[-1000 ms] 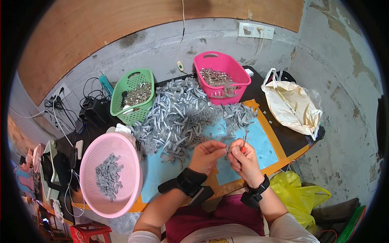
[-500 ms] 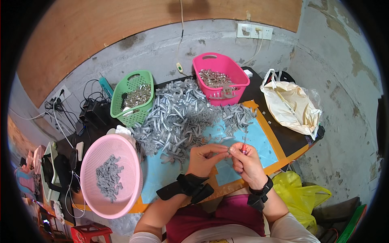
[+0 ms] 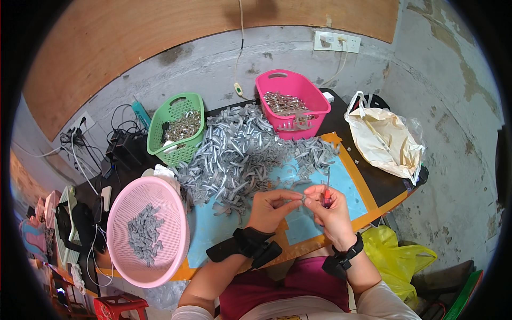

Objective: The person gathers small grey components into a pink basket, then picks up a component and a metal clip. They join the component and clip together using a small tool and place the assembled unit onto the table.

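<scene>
Over the front of the blue sheet [image 3: 349, 192], my two hands meet fingertip to fingertip. My left hand [image 3: 271, 209] pinches a small grey piece [image 3: 304, 197], mostly covered by the fingers. My right hand [image 3: 332, 217] is closed around a small screwdriver [image 3: 327, 197] with a red handle, its thin shaft pointing away from me. The right thumb and forefinger also touch the small piece. Just beyond the hands lies a large heap of curved grey strips [image 3: 229, 152], with a smaller cluster of them [image 3: 313, 154] to its right.
A pink mesh basket [image 3: 120, 229] with short grey pieces stands at the left. Behind the heap are a green basket [image 3: 154, 128] and a bright pink basket [image 3: 304, 125], both holding shiny metal parts. A cream bag [image 3: 384, 138] sits back right; a yellow bag [image 3: 394, 256] is below the table.
My right hand has turned and shifted slightly right, the screwdriver swinging a little more upright with it. My left hand keeps its pinch nearly in place.
</scene>
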Motion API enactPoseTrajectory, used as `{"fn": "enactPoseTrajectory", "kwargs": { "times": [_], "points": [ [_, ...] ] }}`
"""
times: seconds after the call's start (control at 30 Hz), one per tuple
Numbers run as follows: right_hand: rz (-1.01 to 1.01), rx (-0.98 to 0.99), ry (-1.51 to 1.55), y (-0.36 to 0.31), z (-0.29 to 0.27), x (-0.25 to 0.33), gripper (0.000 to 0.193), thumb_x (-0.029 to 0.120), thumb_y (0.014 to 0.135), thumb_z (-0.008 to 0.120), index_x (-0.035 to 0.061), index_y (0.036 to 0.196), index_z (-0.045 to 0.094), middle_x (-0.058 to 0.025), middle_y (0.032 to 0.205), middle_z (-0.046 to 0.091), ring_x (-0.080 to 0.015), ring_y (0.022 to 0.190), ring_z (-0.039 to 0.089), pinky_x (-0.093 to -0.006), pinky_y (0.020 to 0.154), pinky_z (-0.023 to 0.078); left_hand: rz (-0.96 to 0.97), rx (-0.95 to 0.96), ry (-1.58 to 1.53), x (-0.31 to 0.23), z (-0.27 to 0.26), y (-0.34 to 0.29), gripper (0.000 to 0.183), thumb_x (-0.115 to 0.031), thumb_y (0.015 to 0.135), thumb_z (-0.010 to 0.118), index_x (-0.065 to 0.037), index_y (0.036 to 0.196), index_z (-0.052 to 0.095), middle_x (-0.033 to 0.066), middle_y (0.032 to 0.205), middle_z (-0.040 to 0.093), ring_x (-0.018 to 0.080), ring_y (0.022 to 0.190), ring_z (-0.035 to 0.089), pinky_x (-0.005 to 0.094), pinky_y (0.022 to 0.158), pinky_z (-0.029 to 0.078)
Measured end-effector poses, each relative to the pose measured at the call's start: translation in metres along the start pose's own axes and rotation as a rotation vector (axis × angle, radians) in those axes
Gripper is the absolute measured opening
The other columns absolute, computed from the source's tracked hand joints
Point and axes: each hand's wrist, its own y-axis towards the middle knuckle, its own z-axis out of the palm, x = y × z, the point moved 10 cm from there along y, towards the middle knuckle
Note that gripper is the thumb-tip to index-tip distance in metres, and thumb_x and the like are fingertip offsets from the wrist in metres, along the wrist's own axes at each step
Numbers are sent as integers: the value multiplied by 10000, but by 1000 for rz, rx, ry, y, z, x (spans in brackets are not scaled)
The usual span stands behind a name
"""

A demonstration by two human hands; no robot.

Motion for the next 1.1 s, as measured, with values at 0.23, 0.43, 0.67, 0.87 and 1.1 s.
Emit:
{"fn": "enactPoseTrajectory", "kwargs": {
  "times": [0.23,0.43,0.67,0.87,1.1],
  "points": [
    [-62,-2,-137,-1,3,12,179,15,802,634,21,978,598,25,782,604,22,532,432,-134,450,308,12,55,-66,-1,4,0,132,68,788,607,36,911,643,110,959,636,110,847,598,218,734,483],
    [-234,-54,-248,-4,-1,19,156,11,800,637,7,954,620,52,750,566,23,551,381,-147,486,293,20,-6,6,-5,1,-2,125,71,782,612,45,902,637,112,961,629,96,848,584,214,744,476],
    [-238,11,-328,-4,9,25,128,17,797,644,3,924,641,74,697,523,12,568,366,-154,499,285,-29,35,27,1,-2,-2,97,50,785,624,42,881,633,97,937,629,81,815,576,205,730,468],
    [-193,145,-369,-1,2,22,67,51,819,635,-8,840,611,62,705,514,8,601,394,-153,527,309,-30,204,-185,4,18,0,89,41,793,616,29,881,603,80,946,618,94,845,573,232,747,458],
    [-156,99,-207,-2,12,20,104,14,832,598,16,906,525,43,746,511,4,602,408,-153,547,336,-55,212,-375,16,26,-3,67,-6,809,615,-15,870,590,32,838,587,66,712,536,193,620,421]
  ]
}}
